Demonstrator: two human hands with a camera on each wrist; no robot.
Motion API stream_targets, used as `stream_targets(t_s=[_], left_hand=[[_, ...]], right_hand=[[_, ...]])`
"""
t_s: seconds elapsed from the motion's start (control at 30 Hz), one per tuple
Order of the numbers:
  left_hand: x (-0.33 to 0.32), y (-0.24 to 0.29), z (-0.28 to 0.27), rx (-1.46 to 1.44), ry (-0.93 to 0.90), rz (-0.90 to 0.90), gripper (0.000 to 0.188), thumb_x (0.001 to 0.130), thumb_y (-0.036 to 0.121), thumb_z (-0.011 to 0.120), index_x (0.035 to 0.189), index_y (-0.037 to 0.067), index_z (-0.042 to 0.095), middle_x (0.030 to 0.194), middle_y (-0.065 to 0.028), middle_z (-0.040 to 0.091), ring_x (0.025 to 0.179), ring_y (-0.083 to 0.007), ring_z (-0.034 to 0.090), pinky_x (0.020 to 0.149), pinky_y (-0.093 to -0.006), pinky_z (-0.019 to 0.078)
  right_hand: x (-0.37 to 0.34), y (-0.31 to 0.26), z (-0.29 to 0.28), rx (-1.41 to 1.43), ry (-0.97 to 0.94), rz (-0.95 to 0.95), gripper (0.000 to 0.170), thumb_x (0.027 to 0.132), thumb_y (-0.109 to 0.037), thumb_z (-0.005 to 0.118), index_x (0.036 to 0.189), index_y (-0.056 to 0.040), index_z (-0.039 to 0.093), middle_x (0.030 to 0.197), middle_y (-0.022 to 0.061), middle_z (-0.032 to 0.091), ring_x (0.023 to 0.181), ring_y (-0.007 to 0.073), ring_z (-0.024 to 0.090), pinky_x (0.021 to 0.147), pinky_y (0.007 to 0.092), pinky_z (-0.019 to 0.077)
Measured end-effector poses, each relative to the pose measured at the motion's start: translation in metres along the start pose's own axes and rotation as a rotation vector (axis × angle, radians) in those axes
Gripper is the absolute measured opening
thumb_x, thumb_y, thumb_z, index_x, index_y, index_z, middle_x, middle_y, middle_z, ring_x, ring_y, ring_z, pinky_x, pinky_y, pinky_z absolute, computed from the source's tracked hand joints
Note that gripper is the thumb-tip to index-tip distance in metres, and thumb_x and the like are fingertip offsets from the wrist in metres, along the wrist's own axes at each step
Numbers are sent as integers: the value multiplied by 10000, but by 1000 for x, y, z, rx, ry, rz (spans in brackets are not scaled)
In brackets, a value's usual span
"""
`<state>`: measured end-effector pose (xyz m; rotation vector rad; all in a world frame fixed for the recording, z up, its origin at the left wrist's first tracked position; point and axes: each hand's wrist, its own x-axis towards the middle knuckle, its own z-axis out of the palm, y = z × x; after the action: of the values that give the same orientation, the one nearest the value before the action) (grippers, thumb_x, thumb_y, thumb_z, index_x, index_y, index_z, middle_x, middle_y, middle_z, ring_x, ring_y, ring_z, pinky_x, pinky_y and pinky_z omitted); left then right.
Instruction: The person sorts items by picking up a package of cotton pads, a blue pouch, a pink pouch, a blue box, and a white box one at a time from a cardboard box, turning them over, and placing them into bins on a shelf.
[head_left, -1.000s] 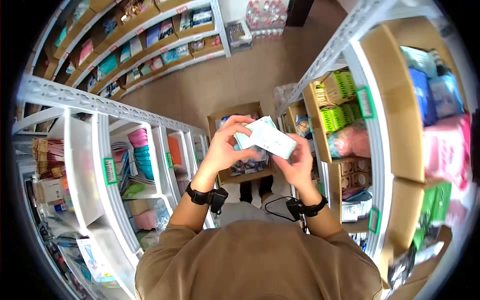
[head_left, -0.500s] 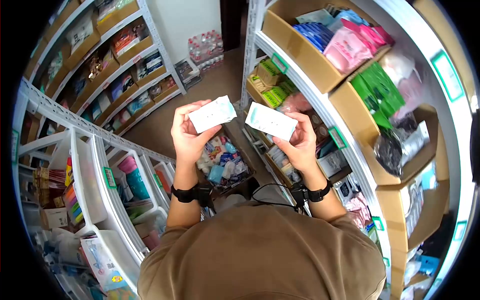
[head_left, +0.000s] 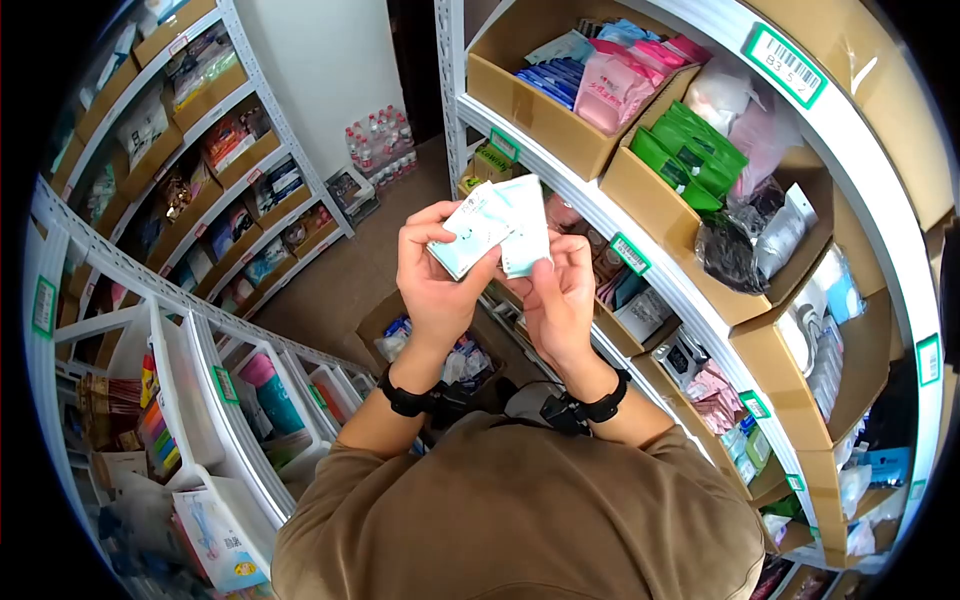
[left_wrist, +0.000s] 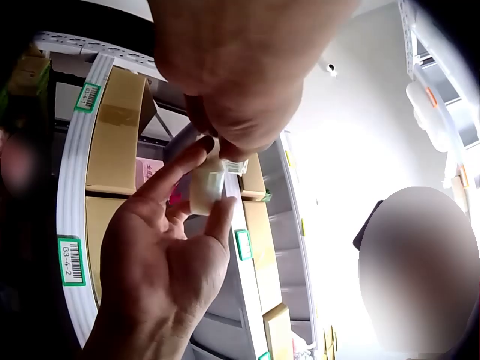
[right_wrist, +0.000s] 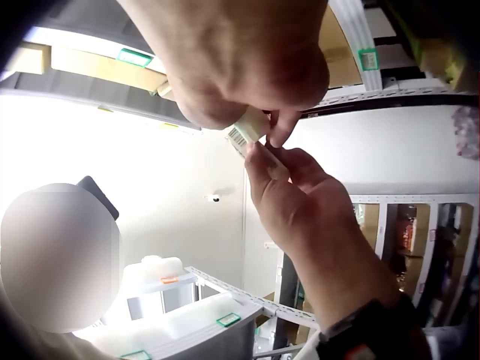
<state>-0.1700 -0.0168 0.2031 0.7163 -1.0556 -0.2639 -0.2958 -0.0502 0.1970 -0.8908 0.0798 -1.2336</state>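
Two pale mint-and-white packets are held up in front of the chest. The left hand pinches the left packet between thumb and fingers. In the right hand is the right packet, tilted upright, its lower end gripped by thumb and fingers. The packets' edges overlap and the hands are close together. From the left wrist view, the left hand has its fingers round a pale packet. The right wrist view shows the right hand near a barcode on a packet.
Shelving with cardboard boxes of packaged goods rises on the right. White bins stand at the left, more shelves behind. On the floor below is an open carton of mixed packets; bottle packs stand by the wall.
The two packets were together, then apart one in each hand, and now overlap again. The head view has turned toward the right-hand shelves.
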Motion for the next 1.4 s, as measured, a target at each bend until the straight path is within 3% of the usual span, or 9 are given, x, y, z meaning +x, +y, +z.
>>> stream_targets(t_s=[0.23,0.47,0.7,0.77,0.97,1.07,1.17,1.27,1.4], left_hand=[[8,5,7,-55,-30,-53,403,761,-141,701,1072,-9,479,1305,-185,443,1166,-244,555,914,-334,538],[10,2,7,103,-359,101,574,727,-51,779,1229,-40,502,1405,-229,397,1267,-306,490,1004,-393,494],[17,-2,16,104,-395,154,661,628,47,859,1202,24,532,1400,-231,456,1255,-354,506,989,-405,478],[22,2,18,70,-486,158,725,640,18,852,1252,8,462,1445,-240,372,1315,-324,447,1041,-411,449],[20,13,29,122,-575,144,645,665,-13,788,1234,28,485,1397,-233,456,1235,-338,529,991,-404,469],[15,10,37,-161,-542,-42,582,744,-53,706,1255,12,435,1410,-244,422,1313,-305,444,1080,-410,384],[8,12,49,-208,-536,-47,547,765,-74,700,1243,19,452,1409,-236,435,1292,-282,471,1037,-388,432],[-7,21,65,-272,-578,-129,502,798,-76,681,1237,10,455,1421,-242,422,1292,-281,471,1043,-386,426],[-22,33,94,-364,-647,-171,442,827,-45,671,1218,6,471,1421,-247,425,1296,-282,467,1050,-384,410]], right_hand=[[-1,-23,16,150,133,148,372,918,31,579,1200,-87,367,1290,167,532,1221,350,547,1010,476,489],[-1,-22,14,82,271,165,402,910,-32,644,1262,-68,452,1248,102,585,1183,179,552,1022,335,447],[-4,-32,15,8,265,118,382,905,-48,663,1231,-35,464,1245,104,591,1152,183,576,991,336,475],[-6,-38,9,-130,230,135,423,933,-98,641,1298,-28,440,1267,115,581,1146,193,587,953,332,508],[-13,-74,8,-76,190,291,538,1024,-350,469,1434,-27,341,1313,125,554,1191,202,567,960,372,517],[-21,-85,4,-286,174,276,530,1035,-415,406,1385,-17,417,1235,96,584,1034,165,598,804,319,524],[-28,-95,-18,-637,139,215,502,1030,-392,439,1346,-3,459,1049,54,635,829,107,583,632,242,467],[-40,-125,-21,-644,123,175,291,980,-293,581,1089,-28,528,870,33,598,589,54,542,464,180,390],[-62,-173,-12,-676,165,156,335,972,-281,597,1140,-11,492,836,38,637,610,64,589,463,198,439]])
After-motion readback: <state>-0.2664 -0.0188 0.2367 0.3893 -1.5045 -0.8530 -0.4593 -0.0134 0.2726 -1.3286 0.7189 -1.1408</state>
